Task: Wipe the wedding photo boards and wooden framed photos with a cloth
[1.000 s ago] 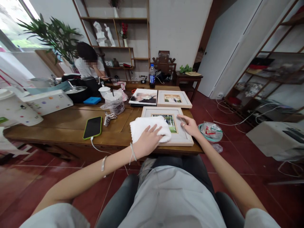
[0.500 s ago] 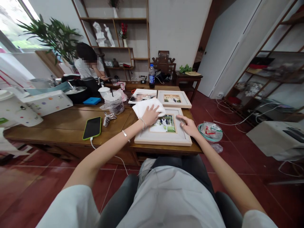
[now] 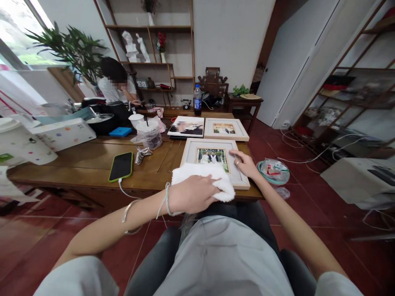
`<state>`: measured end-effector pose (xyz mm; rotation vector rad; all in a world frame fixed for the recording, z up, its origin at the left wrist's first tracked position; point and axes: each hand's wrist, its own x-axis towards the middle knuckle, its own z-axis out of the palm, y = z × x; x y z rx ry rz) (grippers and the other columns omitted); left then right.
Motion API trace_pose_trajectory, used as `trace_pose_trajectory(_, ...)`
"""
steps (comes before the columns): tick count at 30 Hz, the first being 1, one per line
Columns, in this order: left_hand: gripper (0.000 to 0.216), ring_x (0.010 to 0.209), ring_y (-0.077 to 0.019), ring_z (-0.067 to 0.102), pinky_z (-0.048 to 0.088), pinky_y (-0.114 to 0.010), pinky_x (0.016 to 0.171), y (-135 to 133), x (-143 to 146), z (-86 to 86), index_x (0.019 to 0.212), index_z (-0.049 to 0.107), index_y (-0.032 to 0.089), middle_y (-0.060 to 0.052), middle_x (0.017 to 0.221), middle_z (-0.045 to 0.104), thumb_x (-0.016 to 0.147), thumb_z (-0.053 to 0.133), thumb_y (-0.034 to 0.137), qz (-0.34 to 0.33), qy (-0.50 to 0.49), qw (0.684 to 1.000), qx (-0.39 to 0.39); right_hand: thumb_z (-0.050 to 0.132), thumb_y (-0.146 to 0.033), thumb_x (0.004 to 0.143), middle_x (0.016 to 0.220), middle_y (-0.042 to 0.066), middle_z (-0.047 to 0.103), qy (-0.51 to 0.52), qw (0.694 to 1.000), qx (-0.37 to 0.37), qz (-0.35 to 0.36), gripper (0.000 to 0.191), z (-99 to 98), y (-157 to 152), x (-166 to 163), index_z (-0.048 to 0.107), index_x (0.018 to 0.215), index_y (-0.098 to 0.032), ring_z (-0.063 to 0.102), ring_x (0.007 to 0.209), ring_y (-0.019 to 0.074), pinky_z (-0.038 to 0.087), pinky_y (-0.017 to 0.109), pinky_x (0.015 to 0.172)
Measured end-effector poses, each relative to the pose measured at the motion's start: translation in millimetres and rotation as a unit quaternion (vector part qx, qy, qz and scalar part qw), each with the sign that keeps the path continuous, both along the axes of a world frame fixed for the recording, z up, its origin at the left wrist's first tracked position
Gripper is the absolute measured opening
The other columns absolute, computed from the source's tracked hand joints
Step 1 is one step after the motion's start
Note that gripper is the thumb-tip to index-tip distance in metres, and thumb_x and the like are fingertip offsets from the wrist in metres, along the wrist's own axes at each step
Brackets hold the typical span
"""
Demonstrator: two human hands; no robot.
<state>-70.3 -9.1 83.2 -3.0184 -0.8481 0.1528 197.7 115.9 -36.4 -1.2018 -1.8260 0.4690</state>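
Note:
A pale wooden picture frame (image 3: 187, 154) with a wide light mat and a photo lies flat at the table's front edge. My left hand (image 3: 194, 193) holds a folded white cloth (image 3: 202, 169) at the frame's near side, its fingers bent over the cloth. The cloth covers the frame's near left part and the lower edge of the photo. Resting on the frame's right side, my right hand (image 3: 243, 162) has its fingers stretched out and holds nothing. Behind lies a second picture frame (image 3: 240, 130), beside a white-bordered photo print or book (image 3: 187, 126).
On the wooden table (image 3: 157, 164) to the left are a charging phone (image 3: 121, 166), a bagged drink cup (image 3: 148, 133) and a blue box (image 3: 120, 131). A bottle (image 3: 197, 100) stands farther back. Another person (image 3: 115, 84) sits at the back left. A bagged round container (image 3: 273, 170) is at the right.
My left hand has drawn the white cloth from the frame's far left corner toward me to its near edge, uncovering the photo and the print behind. My right hand has stayed put.

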Motion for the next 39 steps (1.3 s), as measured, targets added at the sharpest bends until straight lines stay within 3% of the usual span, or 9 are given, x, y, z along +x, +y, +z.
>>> trace_pose_trajectory(5, 0.032, 0.117, -0.0295, 0.057, 0.048, -0.042, 0.093, 13, 13, -17.8, 0.115, 0.065, 0.018, -0.014, 0.135, 0.054, 0.096, 0.041, 0.025, 0.038, -0.022, 0.999, 0.028, 0.051, -0.010, 0.070, 0.132, 0.009, 0.062, -0.004, 1.000, 0.001, 0.007, 0.052, -0.5, 0, 1, 0.066, 0.119, -0.018, 0.053, 0.128, 0.0264, 0.033, 0.047, 0.113)
trace_pose_trajectory(12, 0.036, 0.142, -0.0361, 0.027, 0.030, -0.056, 0.110, 97, 33, -59.9, 0.127, 0.059, 0.020, -0.011, 0.155, 0.031, 0.094, 0.046, 0.027, 0.142, -0.032, 0.986, 0.087, 0.051, -0.010, 0.069, 0.133, 0.008, 0.061, -0.003, 1.000, -0.004, 0.010, 0.054, -1.4, 1, 2, 0.066, 0.120, -0.021, 0.052, 0.128, 0.0264, 0.032, 0.048, 0.114)
trace_pose_trajectory(16, 0.042, 0.144, -0.0378, 0.019, 0.024, -0.056, 0.113, 141, 43, -63.1, 0.135, 0.052, 0.015, -0.014, 0.158, 0.022, 0.097, 0.039, 0.026, 0.198, -0.061, 0.973, 0.105, 0.050, -0.010, 0.069, 0.132, 0.008, 0.061, -0.003, 1.000, 0.001, 0.021, 0.056, -2.1, 1, 3, 0.065, 0.121, -0.020, 0.051, 0.129, 0.0267, 0.032, 0.048, 0.114)
trace_pose_trajectory(20, 0.043, 0.145, -0.0368, 0.017, 0.022, -0.056, 0.113, 160, 47, -59.8, 0.137, 0.050, 0.014, -0.015, 0.158, 0.023, 0.097, 0.038, 0.023, 0.194, -0.071, 0.972, 0.109, 0.050, -0.010, 0.069, 0.134, 0.007, 0.060, -0.005, 1.000, 0.000, 0.028, 0.057, -1.8, 0, 4, 0.064, 0.123, -0.021, 0.050, 0.130, 0.0259, 0.031, 0.047, 0.115)
trace_pose_trajectory(24, 0.040, 0.142, -0.0363, 0.026, 0.028, -0.058, 0.110, 138, 44, -55.0, 0.129, 0.058, 0.014, -0.015, 0.154, 0.032, 0.094, 0.039, 0.018, 0.131, -0.023, 0.988, 0.081, 0.049, -0.010, 0.070, 0.132, 0.009, 0.061, -0.012, 1.000, -0.002, 0.021, 0.055, -1.4, 0, 3, 0.064, 0.122, -0.020, 0.052, 0.128, 0.0259, 0.032, 0.047, 0.114)
trace_pose_trajectory(29, 0.033, 0.126, -0.0306, 0.051, 0.047, -0.044, 0.095, 64, 33, -27.8, 0.118, 0.063, 0.015, -0.015, 0.141, 0.051, 0.094, 0.041, 0.018, 0.038, 0.035, 0.999, 0.012, 0.050, -0.009, 0.070, 0.131, 0.007, 0.062, -0.016, 1.000, 0.005, 0.020, 0.053, -1.6, 0, 3, 0.067, 0.118, -0.022, 0.053, 0.127, 0.0253, 0.034, 0.047, 0.113)
trace_pose_trajectory(33, 0.033, 0.117, -0.0285, 0.058, 0.049, -0.040, 0.091, 11, 27, -6.7, 0.118, 0.064, 0.015, -0.015, 0.138, 0.053, 0.095, 0.041, 0.021, -0.013, 0.012, 1.000, -0.011, 0.050, -0.008, 0.071, 0.126, 0.007, 0.065, -0.024, 0.999, 0.016, 0.038, 0.047, -1.3, 1, 3, 0.071, 0.111, -0.023, 0.055, 0.124, 0.0247, 0.035, 0.047, 0.113)
trace_pose_trajectory(36, 0.034, 0.127, -0.0303, 0.049, 0.046, -0.042, 0.096, 0, 30, -6.7, 0.119, 0.063, 0.016, -0.014, 0.143, 0.048, 0.095, 0.040, 0.022, -0.028, -0.003, 1.000, -0.003, 0.050, -0.009, 0.072, 0.123, 0.006, 0.067, -0.028, 0.998, 0.024, 0.052, 0.044, -1.1, 1, 3, 0.072, 0.107, -0.024, 0.055, 0.123, 0.0241, 0.035, 0.048, 0.112)
trace_pose_trajectory(39, 0.035, 0.132, -0.0307, 0.045, 0.045, -0.044, 0.100, 14, 38, -19.0, 0.122, 0.061, 0.016, -0.014, 0.142, 0.049, 0.096, 0.039, 0.023, 0.007, -0.016, 1.000, 0.011, 0.050, -0.010, 0.073, 0.124, 0.006, 0.067, -0.029, 0.998, 0.023, 0.048, 0.044, -1.1, 1, 3, 0.071, 0.108, -0.024, 0.055, 0.123, 0.0237, 0.034, 0.048, 0.112)
